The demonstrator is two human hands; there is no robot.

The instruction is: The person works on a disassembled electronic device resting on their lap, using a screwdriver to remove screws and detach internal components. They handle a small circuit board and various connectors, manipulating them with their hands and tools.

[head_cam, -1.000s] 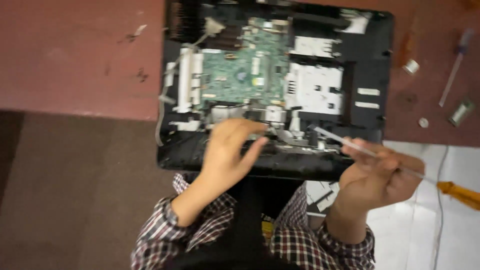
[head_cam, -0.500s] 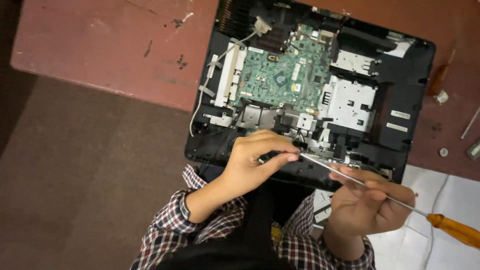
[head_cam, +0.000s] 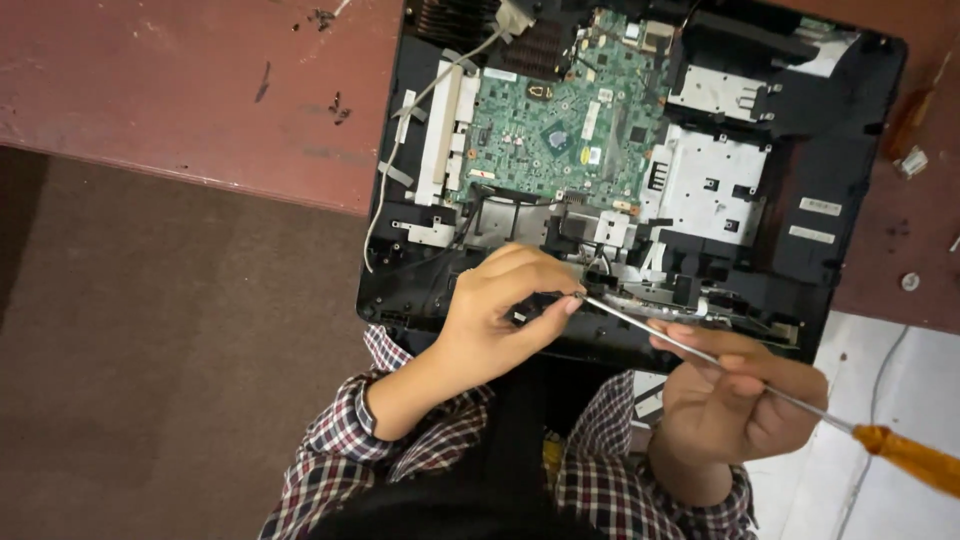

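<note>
An opened black computer chassis [head_cam: 850, 130] lies on a reddish-brown table, with a green circuit board [head_cam: 560, 130] and silver metal plates [head_cam: 715, 185] exposed inside. My left hand [head_cam: 505, 315] rests on the chassis's near edge, its fingertips pinched at the tip of a screwdriver. My right hand [head_cam: 735, 395] grips the long metal shaft of that screwdriver [head_cam: 700, 355]; its orange handle [head_cam: 910, 455] sticks out to the lower right. The tip sits just under the middle of the board. Plaid sleeves cover both forearms.
The table [head_cam: 200, 90] stretches to the left with dark scuffs. A small metal part [head_cam: 912, 162] and a screw [head_cam: 908, 282] lie right of the chassis. White sheet [head_cam: 880, 400] and a thin cable lie at lower right. Brown floor is at left.
The view has shifted, so the chassis sits further right and higher. My left hand has closed its fingertips on the screwdriver tip, and my right hand has slid the shaft toward the chassis.
</note>
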